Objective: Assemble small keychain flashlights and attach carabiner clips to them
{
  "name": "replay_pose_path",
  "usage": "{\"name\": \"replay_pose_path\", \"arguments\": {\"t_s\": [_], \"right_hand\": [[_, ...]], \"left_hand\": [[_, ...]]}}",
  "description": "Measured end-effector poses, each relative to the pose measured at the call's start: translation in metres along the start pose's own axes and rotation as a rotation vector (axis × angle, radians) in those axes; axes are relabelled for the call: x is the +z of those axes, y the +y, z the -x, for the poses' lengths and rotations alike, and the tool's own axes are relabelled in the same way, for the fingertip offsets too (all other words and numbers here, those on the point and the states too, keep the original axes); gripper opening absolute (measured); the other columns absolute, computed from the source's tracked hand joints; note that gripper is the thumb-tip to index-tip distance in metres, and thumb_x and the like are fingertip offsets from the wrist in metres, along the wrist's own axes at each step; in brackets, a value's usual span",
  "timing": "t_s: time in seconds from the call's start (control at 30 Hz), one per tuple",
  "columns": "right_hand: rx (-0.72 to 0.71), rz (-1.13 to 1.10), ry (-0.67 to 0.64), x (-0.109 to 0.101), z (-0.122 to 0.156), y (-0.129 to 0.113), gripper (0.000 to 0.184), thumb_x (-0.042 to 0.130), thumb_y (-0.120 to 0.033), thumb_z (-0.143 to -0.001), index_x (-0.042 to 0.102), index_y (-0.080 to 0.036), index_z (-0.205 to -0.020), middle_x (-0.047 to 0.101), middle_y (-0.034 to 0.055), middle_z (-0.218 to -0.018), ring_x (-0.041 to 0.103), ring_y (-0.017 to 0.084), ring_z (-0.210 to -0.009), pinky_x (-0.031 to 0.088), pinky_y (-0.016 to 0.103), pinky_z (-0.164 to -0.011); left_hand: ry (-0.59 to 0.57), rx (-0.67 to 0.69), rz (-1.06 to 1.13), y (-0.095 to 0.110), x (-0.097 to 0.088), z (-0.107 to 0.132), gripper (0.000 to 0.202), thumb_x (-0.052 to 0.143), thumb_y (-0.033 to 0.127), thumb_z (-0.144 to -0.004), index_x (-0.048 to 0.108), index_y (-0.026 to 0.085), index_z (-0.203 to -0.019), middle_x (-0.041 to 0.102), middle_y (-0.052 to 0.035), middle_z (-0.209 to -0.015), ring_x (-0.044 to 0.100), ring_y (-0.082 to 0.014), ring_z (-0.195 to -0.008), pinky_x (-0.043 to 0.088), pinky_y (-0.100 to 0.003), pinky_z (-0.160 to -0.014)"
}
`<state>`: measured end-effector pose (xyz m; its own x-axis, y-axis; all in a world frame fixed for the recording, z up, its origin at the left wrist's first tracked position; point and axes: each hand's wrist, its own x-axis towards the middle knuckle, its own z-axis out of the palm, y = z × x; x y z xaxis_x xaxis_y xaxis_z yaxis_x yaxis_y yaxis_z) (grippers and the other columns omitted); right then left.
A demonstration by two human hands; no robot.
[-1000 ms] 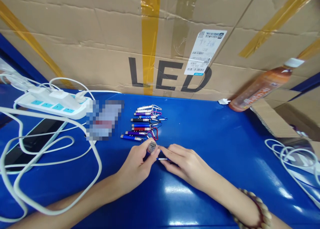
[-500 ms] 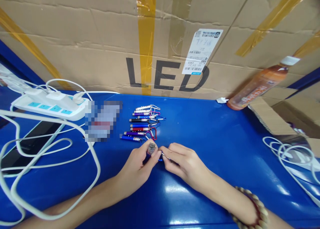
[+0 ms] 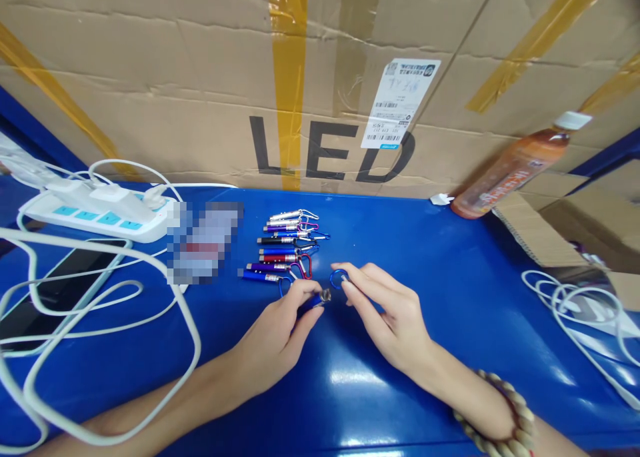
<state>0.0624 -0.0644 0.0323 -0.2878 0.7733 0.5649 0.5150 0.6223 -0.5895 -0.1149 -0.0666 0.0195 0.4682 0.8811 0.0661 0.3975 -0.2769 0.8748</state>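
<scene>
My left hand (image 3: pixel 280 330) pinches a small blue keychain flashlight (image 3: pixel 319 300) just above the blue table (image 3: pixel 450 270). My right hand (image 3: pixel 390 314) pinches the blue carabiner clip (image 3: pixel 339 278) at the flashlight's end, a little to the right and farther back. Just behind my hands lies a neat row of several more keychain flashlights (image 3: pixel 283 247) in silver, purple, blue, black and red, each with a clip. A beaded bracelet (image 3: pixel 505 414) circles my right wrist.
A white power strip (image 3: pixel 95 210) with plugs and looping white cables (image 3: pixel 100 310) fills the left, over a dark phone (image 3: pixel 50 297). A blurred patch (image 3: pixel 203 244) lies beside the row. A large cardboard box (image 3: pixel 320 77) marked LED stands behind. An orange drink bottle (image 3: pixel 510 170) leans at the right.
My left hand has turned the flashlight from end-on to lying sideways. My right hand has drawn the blue clip out to the right and up, so the clip now shows.
</scene>
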Motion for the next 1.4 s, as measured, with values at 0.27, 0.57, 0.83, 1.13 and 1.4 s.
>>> {"name": "replay_pose_path", "arguments": {"t_s": [0.27,0.57,0.83,1.13,1.4], "right_hand": [[-0.041,0.003,-0.071,0.003,0.004,-0.002,0.027,0.042,-0.014,-0.091,0.06,-0.015,-0.112,0.059,0.0048,-0.076,0.053,0.014,-0.069,0.048,0.027,-0.062],[-0.036,0.042,-0.139,0.002,0.002,0.008,0.028,0.041,-0.019,-0.093,0.057,-0.013,-0.116,0.059,0.0046,-0.078,0.054,0.014,-0.071,0.049,0.026,-0.067],[0.075,0.22,-0.581,-0.017,-0.009,0.026,0.032,0.041,-0.029,-0.094,0.055,-0.021,-0.122,0.065,0.0039,-0.091,0.06,0.017,-0.086,0.047,0.026,-0.071],[0.145,0.121,-0.619,-0.02,-0.012,0.026,0.029,0.041,-0.026,-0.094,0.059,-0.027,-0.117,0.065,-0.0001,-0.083,0.06,0.012,-0.077,0.043,0.021,-0.068],[0.122,0.117,-0.658,-0.021,-0.009,0.024,0.023,0.05,-0.029,-0.09,0.067,-0.029,-0.105,0.064,-0.0009,-0.085,0.059,0.009,-0.067,0.04,0.018,-0.057]], "left_hand": [[-0.081,-0.005,0.029,0.002,0.0,0.0,0.013,0.036,0.021,-0.091,0.041,0.022,-0.103,0.057,0.002,-0.076,0.055,-0.0139,-0.066,0.04,-0.024,-0.065],[-0.014,-0.033,-0.014,-0.001,-0.002,-0.002,0.013,0.033,0.025,-0.093,0.042,0.022,-0.102,0.062,0.0018,-0.077,0.058,-0.0136,-0.067,0.042,-0.023,-0.059],[0.102,0.107,-0.389,-0.012,-0.008,-0.009,0.012,0.051,0.019,-0.085,0.061,0.02,-0.091,0.065,-0.002,-0.09,0.062,-0.0177,-0.085,0.048,-0.027,-0.074],[0.104,0.091,-0.516,-0.01,-0.009,-0.009,0.012,0.054,0.019,-0.085,0.064,0.02,-0.091,0.069,-0.0011,-0.089,0.062,-0.0193,-0.085,0.048,-0.033,-0.078],[0.029,0.114,-0.657,-0.009,-0.017,-0.006,0.008,0.061,0.018,-0.078,0.066,0.022,-0.083,0.065,-0.0007,-0.079,0.057,-0.0212,-0.079,0.045,-0.036,-0.075]]}}
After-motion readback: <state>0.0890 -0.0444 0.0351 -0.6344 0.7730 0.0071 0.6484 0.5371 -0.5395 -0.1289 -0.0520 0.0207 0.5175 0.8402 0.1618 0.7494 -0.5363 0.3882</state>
